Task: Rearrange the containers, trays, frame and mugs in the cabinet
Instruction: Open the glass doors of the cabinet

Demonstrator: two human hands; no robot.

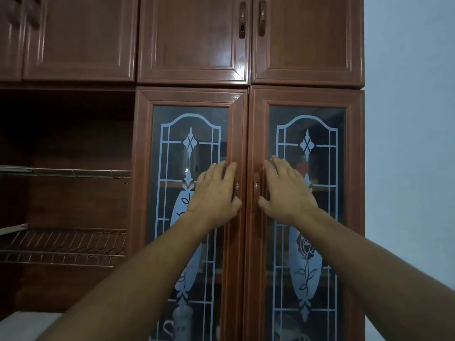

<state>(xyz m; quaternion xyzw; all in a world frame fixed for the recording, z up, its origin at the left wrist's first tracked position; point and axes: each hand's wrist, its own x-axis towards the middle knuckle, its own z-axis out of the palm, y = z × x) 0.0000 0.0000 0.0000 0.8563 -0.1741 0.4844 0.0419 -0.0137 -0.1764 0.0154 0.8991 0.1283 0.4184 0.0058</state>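
Two tall cabinet doors of etched glass in brown wood stand shut in front of me. My left hand (214,193) lies on the left door (235,254), fingers straight, with its thumb just below the small handle (236,187). My right hand (285,190) lies on the right door (256,267) in the same way, thumb under its handle (256,187). Neither hand holds anything. Behind the left glass a pale mug (182,318) shows dimly low down. Something red (301,168) sits behind the right glass. The other contents are too dark to tell.
Left of the glass doors is an open dark compartment with a lower wire rack (64,247) and an upper rail (64,172). Shut wooden doors with handles (242,19) run above. A pale wall (406,143) borders the cabinet's right side.
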